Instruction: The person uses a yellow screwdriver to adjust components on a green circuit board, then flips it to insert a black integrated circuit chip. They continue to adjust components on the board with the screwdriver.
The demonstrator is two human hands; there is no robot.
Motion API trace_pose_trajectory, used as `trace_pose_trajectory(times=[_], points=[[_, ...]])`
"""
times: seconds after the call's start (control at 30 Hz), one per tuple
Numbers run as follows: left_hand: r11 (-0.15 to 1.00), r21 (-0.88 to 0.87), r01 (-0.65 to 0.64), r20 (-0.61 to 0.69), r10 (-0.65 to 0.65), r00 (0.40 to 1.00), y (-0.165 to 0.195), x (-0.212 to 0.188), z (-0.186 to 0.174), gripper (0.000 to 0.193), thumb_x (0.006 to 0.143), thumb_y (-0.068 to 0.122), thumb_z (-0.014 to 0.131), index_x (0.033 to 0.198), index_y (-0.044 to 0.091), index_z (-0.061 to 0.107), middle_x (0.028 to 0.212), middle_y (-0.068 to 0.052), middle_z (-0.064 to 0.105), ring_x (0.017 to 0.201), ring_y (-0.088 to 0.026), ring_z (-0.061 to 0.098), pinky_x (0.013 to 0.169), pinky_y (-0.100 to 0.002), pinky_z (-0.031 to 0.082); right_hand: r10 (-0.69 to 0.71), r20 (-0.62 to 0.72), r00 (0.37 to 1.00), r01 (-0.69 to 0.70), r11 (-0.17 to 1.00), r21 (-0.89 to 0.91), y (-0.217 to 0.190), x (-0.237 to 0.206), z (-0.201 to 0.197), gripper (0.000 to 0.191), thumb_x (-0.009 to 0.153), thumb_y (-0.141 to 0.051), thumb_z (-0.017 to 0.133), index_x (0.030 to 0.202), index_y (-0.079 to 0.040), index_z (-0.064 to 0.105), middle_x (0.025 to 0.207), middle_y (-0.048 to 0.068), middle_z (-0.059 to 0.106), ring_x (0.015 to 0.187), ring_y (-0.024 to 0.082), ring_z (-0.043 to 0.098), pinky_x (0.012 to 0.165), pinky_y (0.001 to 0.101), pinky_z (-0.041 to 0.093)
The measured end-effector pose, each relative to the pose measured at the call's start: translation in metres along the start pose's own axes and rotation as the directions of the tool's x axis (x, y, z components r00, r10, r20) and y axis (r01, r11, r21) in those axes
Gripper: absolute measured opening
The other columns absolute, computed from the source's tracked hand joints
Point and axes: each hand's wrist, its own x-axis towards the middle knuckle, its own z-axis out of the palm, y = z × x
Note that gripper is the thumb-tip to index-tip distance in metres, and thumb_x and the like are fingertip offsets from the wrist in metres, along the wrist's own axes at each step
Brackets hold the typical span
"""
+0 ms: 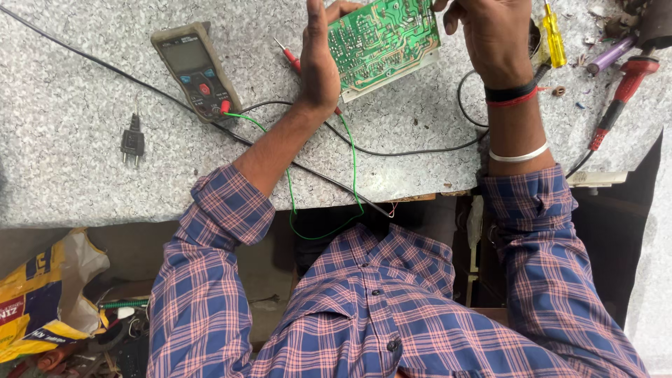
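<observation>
Green circuit board point(381, 42), grey-speckled table point(84, 168), blue-pink plaid sleeves point(210, 259)

Person seen from above. Shirt point(378, 315): long-sleeved, buttoned, checked in blue, pink and white, with a row of small dark buttons down the front. Both sleeves are rolled back into thick cuffs below the elbow, leaving the forearms bare. Left hand point(318, 59): no ring or band visible. Right hand point(490, 31): wrist carries a black band point(509, 92) edged with red thread; farther up the forearm sits a plain silver bangle point(519, 155).
</observation>
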Motion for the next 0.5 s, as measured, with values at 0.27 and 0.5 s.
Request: trace_pose_trajectory(times=[0.27,0.5], points=[[0.999,0.013,-0.045,-0.035,0.046,0.998,0.002,-0.001,-0.002,0.076,0.112,0.059,0.026,0.113,-0.005,0.067,0.106,-0.009,0.069,0.100,-0.015,0.064,0.096,-0.030,0.052,-0.167,0.060,0.984,0.169,0.985,-0.037,0.015,-0.010,-0.027,0.013,0.117,0.004,0.058,0.114,0.002,0.070,0.105,0.015,0.072,0.079,0.019,0.066,0.069,0.0276,0.052],[0.997,0.059,-0.048,-0.144,0.056,0.988,-0.003,-0.001,-0.005,0.074,0.113,0.057,0.027,0.120,-0.005,0.065,0.115,-0.010,0.070,0.109,-0.017,0.062,0.104,-0.032,0.047,-0.161,0.202,0.966,0.239,0.851,-0.468,0.010,-0.009,-0.021,0.012,0.119,-0.001,0.067,0.111,0.004,0.074,0.098,0.012,0.075,0.081,0.014,0.071,0.069,0.0223,0.058]])
